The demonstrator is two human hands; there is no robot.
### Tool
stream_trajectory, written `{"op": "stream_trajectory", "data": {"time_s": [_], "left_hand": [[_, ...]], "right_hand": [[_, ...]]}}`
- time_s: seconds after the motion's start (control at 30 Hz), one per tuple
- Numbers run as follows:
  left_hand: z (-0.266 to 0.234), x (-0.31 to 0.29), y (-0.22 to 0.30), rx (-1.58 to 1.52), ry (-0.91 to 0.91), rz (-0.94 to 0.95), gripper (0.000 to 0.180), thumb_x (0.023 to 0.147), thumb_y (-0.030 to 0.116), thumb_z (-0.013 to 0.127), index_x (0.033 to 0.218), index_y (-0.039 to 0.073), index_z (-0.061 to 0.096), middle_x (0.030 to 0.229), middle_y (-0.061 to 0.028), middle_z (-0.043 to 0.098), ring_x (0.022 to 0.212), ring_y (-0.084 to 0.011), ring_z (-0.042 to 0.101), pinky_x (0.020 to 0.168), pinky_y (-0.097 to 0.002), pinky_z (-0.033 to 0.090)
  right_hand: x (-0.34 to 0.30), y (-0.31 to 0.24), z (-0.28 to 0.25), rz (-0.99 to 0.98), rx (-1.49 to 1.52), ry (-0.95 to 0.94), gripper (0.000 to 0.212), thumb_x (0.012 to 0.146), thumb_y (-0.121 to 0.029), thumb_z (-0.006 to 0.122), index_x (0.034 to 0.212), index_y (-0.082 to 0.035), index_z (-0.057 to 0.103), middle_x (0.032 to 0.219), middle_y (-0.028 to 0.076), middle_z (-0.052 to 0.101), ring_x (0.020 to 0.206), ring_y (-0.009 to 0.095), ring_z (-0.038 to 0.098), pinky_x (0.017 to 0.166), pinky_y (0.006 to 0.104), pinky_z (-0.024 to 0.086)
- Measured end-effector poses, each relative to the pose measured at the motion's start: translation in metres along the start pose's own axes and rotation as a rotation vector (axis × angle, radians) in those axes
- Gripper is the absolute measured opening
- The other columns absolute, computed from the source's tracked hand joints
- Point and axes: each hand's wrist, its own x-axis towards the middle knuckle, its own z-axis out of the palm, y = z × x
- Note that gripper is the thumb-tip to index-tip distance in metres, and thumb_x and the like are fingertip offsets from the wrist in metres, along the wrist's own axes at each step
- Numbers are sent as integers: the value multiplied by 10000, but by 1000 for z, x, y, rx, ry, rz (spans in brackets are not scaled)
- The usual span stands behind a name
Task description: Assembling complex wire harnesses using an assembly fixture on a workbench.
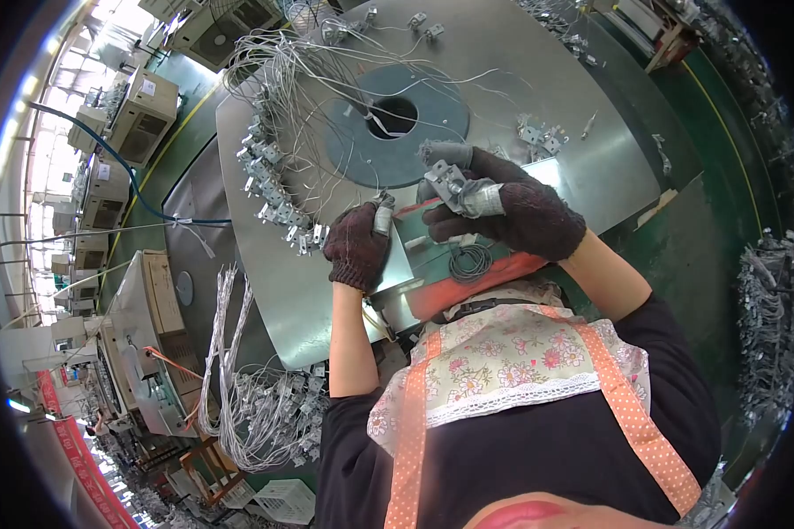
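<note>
My right hand [534, 207], in a dark knitted glove with grey tape on its fingertips, is closed round a small silver metal bracket [445, 181] with a round part on it. To its left, my left hand [357, 242], gloved the same way, rests low over the steel tabletop [326, 326]. Its fingers are curled together, and whatever they hold is hidden. Between and below the hands lies a coil of dark thin cable [470, 263]. Left of my left hand, several metal brackets with pale wires [273, 181] stand in a curved row.
A grey round disc [454, 115] with a centre hole sits on the table, loose wires [300, 62] crossing it. More small brackets [538, 134] lie to the right. Bundled wired parts [273, 410] are piled at lower left. A blue hose [137, 181] reaches the table's left side.
</note>
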Motion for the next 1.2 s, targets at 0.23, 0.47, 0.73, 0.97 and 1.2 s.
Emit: {"op": "stream_trajectory", "data": {"time_s": [0.23, 0.47, 0.73, 0.97, 1.2], "left_hand": [[-2, 0, 1, 10, -16, -22, 353, 1003, 409, 564, 945, 95, 714, 905, -171, 720, 871, -406, 679, 782, -522, 520], [0, 0, 3, -25, -1, -26, 354, 1003, 405, 563, 935, 92, 714, 909, -175, 720, 874, -407, 680, 786, -521, 520], [3, 0, -1, -41, 44, -7, 337, 995, 397, 579, 930, 97, 718, 895, -171, 718, 864, -399, 679, 778, -512, 520], [1, 0, 1, -27, 39, -4, 325, 989, 395, 586, 937, 104, 719, 885, -163, 716, 859, -394, 680, 771, -506, 521], [2, -3, 1, -14, 28, -16, 333, 987, 401, 586, 916, 101, 712, 884, -166, 717, 856, -394, 682, 768, -508, 523]], "right_hand": [[1, 6, -3, -13, -61, 21, 704, 878, -120, 679, 1530, -80, 416, 1271, 151, 588, 1078, 265, 669, 957, 433, 580], [-1, 3, -4, -9, -14, 25, 705, 869, -116, 676, 1525, -83, 421, 1282, 151, 583, 1052, 256, 669, 937, 434, 585], [1, 7, -8, 1, -79, 62, 713, 866, -125, 687, 1525, -88, 414, 1275, 156, 588, 1018, 247, 664, 906, 436, 596], [2, 11, -12, -38, -76, 43, 717, 867, -139, 718, 1517, -96, 416, 1255, 139, 594, 1005, 230, 668, 858, 422, 608], [2, 9, -8, 4, -133, 54, 749, 859, -141, 756, 1519, -68, 408, 1257, 122, 591, 1060, 229, 664, 890, 390, 597]]}}
